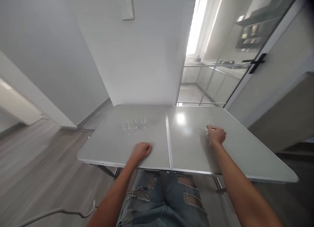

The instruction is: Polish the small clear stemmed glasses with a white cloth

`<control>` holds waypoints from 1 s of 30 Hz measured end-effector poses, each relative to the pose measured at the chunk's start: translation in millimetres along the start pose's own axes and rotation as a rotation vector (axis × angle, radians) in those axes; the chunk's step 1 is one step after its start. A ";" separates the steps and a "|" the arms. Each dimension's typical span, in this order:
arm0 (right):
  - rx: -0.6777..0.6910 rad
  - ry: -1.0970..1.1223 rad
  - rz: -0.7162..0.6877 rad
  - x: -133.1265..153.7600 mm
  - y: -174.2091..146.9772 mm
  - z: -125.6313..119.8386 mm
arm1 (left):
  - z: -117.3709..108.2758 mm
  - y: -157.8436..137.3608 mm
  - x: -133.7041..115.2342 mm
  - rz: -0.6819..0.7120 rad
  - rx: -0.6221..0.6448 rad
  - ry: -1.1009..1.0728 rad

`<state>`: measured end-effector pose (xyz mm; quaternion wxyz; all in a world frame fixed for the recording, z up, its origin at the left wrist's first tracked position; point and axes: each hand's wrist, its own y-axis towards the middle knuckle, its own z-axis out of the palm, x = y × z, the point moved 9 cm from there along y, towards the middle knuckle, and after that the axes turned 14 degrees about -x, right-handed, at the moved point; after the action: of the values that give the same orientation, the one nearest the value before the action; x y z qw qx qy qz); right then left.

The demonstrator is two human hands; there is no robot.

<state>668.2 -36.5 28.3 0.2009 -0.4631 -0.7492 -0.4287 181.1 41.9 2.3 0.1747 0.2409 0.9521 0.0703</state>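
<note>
My left hand [142,150] rests on the table [152,135] near its front edge, curled into a loose fist with nothing showing in it. Beyond it, on the left half, stands a small group of clear glasses [135,123], faint against the pale top; they look stemmed. Over on the right half, my right hand [216,134] is closed around another clear glass [211,120]. Part of that glass shows above my fingers, and the rest is hidden or too transparent to make out.
A metal seam [168,138] divides the folding table in two. Its far edge is against a white wall [142,63]. At the right is a glass door with a black handle [257,63]. A pale hose or cable [59,211] lies at lower left.
</note>
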 end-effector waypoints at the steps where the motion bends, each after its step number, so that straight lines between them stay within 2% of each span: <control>1: 0.010 -0.011 -0.003 9.1 -7.0 -0.3 | 0.3 -0.4 -0.2 0.006 -0.003 0.011; 3: 0.088 0.042 -0.075 44.6 -30.0 0.5 | 0.5 -1.2 -1.2 0.031 -0.012 0.040; 5: 0.225 0.167 -0.143 91.7 -66.0 1.4 | 0.6 -2.3 -2.2 0.048 -0.010 0.056; 8: 0.550 0.422 -0.112 160.5 -139.6 10.6 | -1.5 -4.1 -2.2 0.041 -0.009 0.061; 9: 0.614 0.459 -0.127 181.4 -163.4 13.2 | -2.5 -4.5 -2.1 0.036 -0.011 0.060; 11: 0.694 0.494 -0.153 214.7 -206.0 22.0 | -4.1 -4.8 -2.7 0.038 -0.013 0.059; 14: 0.791 0.503 -0.221 249.3 -259.6 43.3 | -4.4 -3.8 -4.6 0.059 -0.015 0.070; 17: 0.850 0.451 -0.320 270.3 -298.1 63.5 | -1.5 -2.8 -3.5 0.048 0.004 0.098; 20: 0.896 0.381 -0.331 278.8 -321.3 82.2 | 1.2 -2.4 -2.9 0.041 0.024 0.122; 25: 0.906 0.334 -0.344 289.4 -339.5 105.0 | 1.3 -1.9 -2.6 0.032 0.019 0.116; 30: 0.891 0.299 -0.351 291.9 -347.2 116.1 | 1.6 -1.9 -1.1 0.019 0.019 0.107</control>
<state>235.5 141.3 9.7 0.4093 -0.1328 -0.8891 -0.1559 181.7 39.8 0.7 0.1205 0.2474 0.9584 0.0755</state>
